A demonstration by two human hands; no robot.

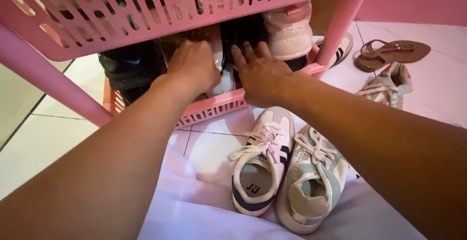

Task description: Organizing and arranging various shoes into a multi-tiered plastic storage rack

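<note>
Head view: left hand (pixel 194 67) closed on white shoe (pixel 220 77) in pink rack (pixel 214 107); right hand (pixel 262 74) open, flat beside it.

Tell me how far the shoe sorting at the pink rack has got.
Done: several shoes sit on the pink rack's lower shelf. In hand: left hand and right hand reach among them. Left: two sneakers, a sandal and another sneaker lie on the floor.

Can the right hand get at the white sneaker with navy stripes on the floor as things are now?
Probably yes: the right hand rests at the pink rack edge, and the white sneaker with navy stripes lies uncovered just below it.
</note>
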